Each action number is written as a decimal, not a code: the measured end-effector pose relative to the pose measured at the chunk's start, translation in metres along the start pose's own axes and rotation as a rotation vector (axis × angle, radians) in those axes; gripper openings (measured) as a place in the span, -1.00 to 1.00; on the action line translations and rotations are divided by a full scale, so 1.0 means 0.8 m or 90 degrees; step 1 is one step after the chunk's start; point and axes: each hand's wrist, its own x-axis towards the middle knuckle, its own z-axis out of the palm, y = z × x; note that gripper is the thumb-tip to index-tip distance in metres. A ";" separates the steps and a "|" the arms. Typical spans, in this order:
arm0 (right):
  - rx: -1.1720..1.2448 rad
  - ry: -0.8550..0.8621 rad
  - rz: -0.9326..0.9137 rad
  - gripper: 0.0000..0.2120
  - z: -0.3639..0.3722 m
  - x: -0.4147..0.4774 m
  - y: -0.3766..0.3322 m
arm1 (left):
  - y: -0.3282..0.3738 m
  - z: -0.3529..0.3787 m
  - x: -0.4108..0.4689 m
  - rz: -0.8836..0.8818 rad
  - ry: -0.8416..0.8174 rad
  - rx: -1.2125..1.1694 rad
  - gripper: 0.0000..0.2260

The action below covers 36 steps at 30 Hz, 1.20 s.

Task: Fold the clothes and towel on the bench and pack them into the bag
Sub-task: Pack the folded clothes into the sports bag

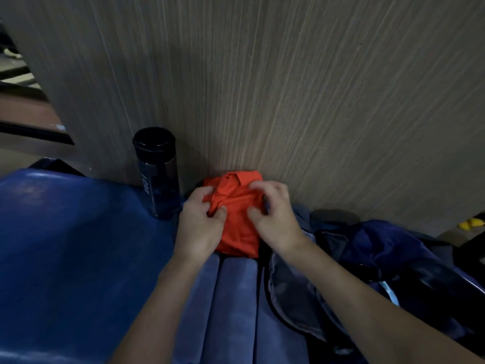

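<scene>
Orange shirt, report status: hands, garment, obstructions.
Pinching orange shirt: left grip, right grip. Shirt bundled against wall, on blue cloth. Nothing blocking: bag lies right, bottle stands left.

Dark water bottle [157, 174] with black lid, upright near the wood-grain wall panel [288, 88]; yellow object [469, 223] far right

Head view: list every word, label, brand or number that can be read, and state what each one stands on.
Water bottle: white lettering runs along its side, too blurred to read.
Orange shirt: no print or label shows.
Bag: no text or logo can be made out in the dim light.
Nothing else in the view carries readable text.
</scene>
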 end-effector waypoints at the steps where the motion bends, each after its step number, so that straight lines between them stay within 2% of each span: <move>1: 0.069 0.058 0.054 -0.62 0.001 0.006 0.003 | -0.001 0.000 0.001 -0.001 0.010 0.019 -0.68; 2: 0.131 0.075 0.123 -0.66 0.001 0.013 0.004 | -0.002 0.000 0.000 0.002 0.017 0.045 -0.67; 3: 0.175 0.050 0.203 -0.62 0.002 0.019 0.007 | -0.003 0.000 0.000 0.008 0.026 0.080 -0.64; 6: 0.283 -0.024 0.341 -0.25 0.003 0.035 0.013 | -0.001 0.000 -0.002 0.014 0.046 0.118 -0.59; 7: 0.313 -0.032 0.356 -0.27 0.003 0.039 0.013 | 0.000 0.000 -0.002 0.011 0.041 0.091 -0.61; 10: 0.367 -0.046 0.385 -0.49 0.001 0.048 0.006 | -0.002 -0.003 -0.002 0.007 0.018 0.047 -0.62; 12: 0.385 -0.062 0.402 -0.48 0.002 0.055 0.002 | -0.005 -0.007 -0.001 0.017 -0.001 0.045 -0.61; 19: 0.374 -0.045 0.391 -0.54 0.014 0.066 -0.016 | -0.015 -0.016 0.002 0.041 -0.052 0.039 -0.53; 24: 0.405 0.016 0.335 -0.79 0.003 0.051 -0.038 | -0.001 -0.012 -0.002 0.084 -0.024 0.011 -0.49; 25: 0.405 0.022 0.309 -0.79 -0.004 0.045 -0.043 | 0.005 -0.011 -0.005 0.098 -0.012 0.030 -0.41; 27: 0.408 0.025 0.261 -0.76 -0.022 0.031 -0.056 | 0.018 -0.011 -0.010 0.097 -0.005 0.048 -0.11; 29: 0.414 0.028 0.228 -0.76 -0.043 0.016 -0.070 | 0.033 -0.014 -0.017 0.062 -0.032 -0.020 0.12; 32: 0.428 0.035 0.198 -0.76 -0.080 -0.010 -0.091 | 0.046 -0.018 -0.027 0.026 -0.086 -0.083 0.28; 34: 0.445 0.023 0.182 -0.76 -0.105 -0.029 -0.103 | 0.056 -0.018 -0.035 -0.002 -0.135 -0.130 0.31; 35: 0.454 0.018 0.177 -0.77 -0.117 -0.039 -0.108 | 0.061 -0.018 -0.038 -0.013 -0.172 -0.190 0.27; 36: 0.466 0.015 0.177 -0.77 -0.130 -0.049 -0.113 | 0.064 -0.017 -0.040 -0.021 -0.220 -0.263 0.10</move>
